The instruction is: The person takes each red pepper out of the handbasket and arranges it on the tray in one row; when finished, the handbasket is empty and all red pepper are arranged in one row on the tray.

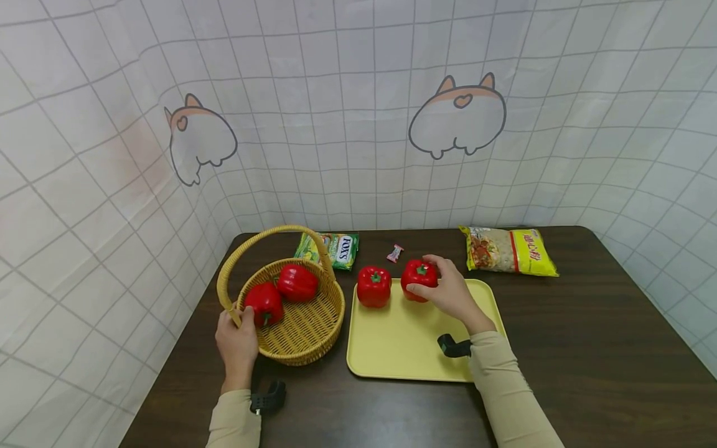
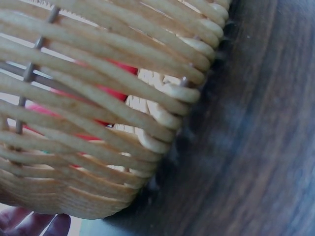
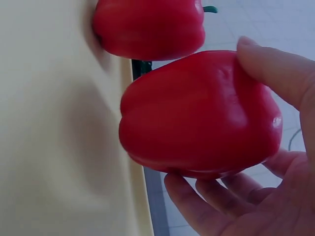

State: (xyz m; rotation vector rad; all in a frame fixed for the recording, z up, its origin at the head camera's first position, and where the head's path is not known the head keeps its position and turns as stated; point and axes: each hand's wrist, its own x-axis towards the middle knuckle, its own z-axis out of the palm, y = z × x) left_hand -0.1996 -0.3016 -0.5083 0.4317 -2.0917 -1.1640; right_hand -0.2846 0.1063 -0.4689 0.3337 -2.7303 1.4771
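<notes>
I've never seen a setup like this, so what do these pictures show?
There's no machine, just a person's left hand and right hand. The wide picture looks down from a head camera; the close-ups come from each wrist. On the dark table sit a wicker basket holding two red peppers, a yellow tray, a green packet, a wrapped candy and a yellow bag. The left hand grips the basket near its handle's base; the right hand holds another pepper at the tray's far edge, beside a fourth pepper.

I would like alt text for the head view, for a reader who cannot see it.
A person's right hand grips a red pepper at the far edge of a yellow tray, beside another pepper. The left hand holds a wicker basket containing two peppers. Packets lie behind.
</notes>
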